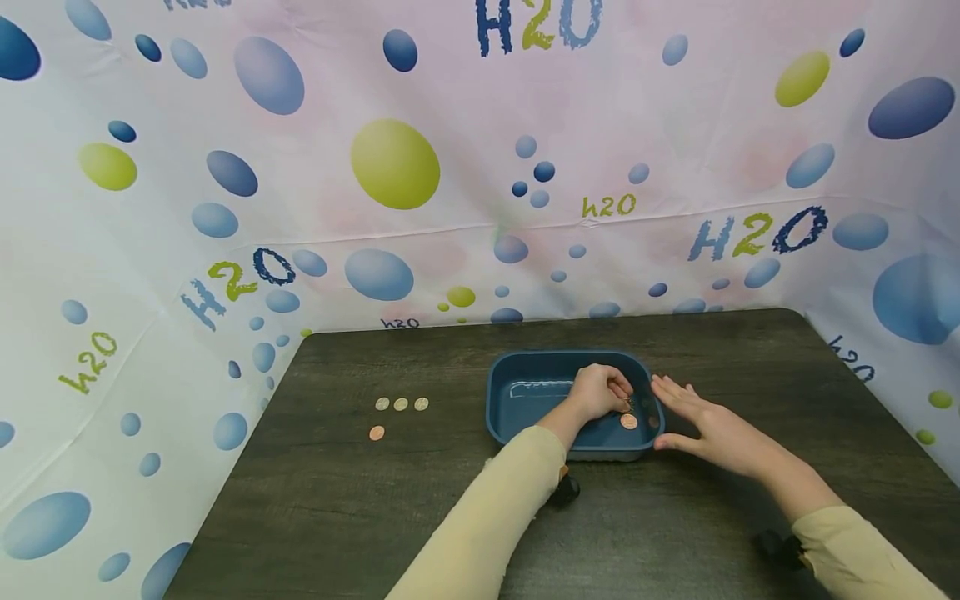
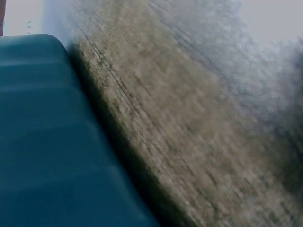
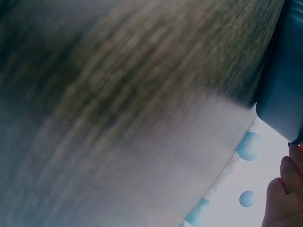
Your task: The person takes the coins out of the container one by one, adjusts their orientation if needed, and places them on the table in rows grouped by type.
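A blue rectangular plastic tub [image 1: 525, 357] stands on the dark wooden table. My left hand [image 1: 597, 392] reaches inside its right half, fingers curled down, and seems to pinch a small coin at the fingertips, partly hidden by them. Just below those fingertips a copper coin [image 1: 628, 422] lies in the tub. My right hand [image 1: 708, 425] touches the tub's right end with straight fingers, thumb spread apart from them. In the right wrist view, the right hand's fingers [image 3: 291, 179] show by the tub's wall [image 3: 284, 94]. The left wrist view shows only the tub's outer side [image 2: 57, 142] and the tabletop.
Left of the tub, three pale gold coins [image 1: 401, 404] lie in a row on the table [image 1: 337, 517]. A single copper coin [image 1: 377, 432] lies in front of them. Behind the table hangs a white curtain [image 1: 315, 183] printed with blue and green dots.
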### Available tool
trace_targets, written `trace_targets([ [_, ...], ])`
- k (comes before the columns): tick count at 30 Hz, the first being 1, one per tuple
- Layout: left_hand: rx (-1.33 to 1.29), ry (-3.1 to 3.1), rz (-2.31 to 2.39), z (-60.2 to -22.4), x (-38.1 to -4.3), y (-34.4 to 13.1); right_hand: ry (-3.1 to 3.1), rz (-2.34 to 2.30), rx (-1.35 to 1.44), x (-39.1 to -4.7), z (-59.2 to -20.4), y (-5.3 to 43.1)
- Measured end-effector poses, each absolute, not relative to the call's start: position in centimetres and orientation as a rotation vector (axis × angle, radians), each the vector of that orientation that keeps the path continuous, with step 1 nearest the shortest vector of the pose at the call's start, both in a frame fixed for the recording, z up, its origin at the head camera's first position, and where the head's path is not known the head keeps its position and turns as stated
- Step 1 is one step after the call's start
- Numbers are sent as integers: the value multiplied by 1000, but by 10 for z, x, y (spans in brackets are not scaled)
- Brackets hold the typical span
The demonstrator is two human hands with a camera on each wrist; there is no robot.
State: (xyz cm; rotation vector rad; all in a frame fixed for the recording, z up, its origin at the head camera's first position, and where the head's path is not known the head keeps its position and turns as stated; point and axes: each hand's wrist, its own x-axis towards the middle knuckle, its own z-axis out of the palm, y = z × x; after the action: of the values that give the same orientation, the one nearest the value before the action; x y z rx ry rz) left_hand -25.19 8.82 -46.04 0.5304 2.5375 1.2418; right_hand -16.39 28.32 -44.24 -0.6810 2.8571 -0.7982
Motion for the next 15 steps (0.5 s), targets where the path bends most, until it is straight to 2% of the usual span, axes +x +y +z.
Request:
trace_targets([
  [15, 488, 2399, 1456, -452, -250, 82, 2853, -803, -697, -164, -441, 284],
])
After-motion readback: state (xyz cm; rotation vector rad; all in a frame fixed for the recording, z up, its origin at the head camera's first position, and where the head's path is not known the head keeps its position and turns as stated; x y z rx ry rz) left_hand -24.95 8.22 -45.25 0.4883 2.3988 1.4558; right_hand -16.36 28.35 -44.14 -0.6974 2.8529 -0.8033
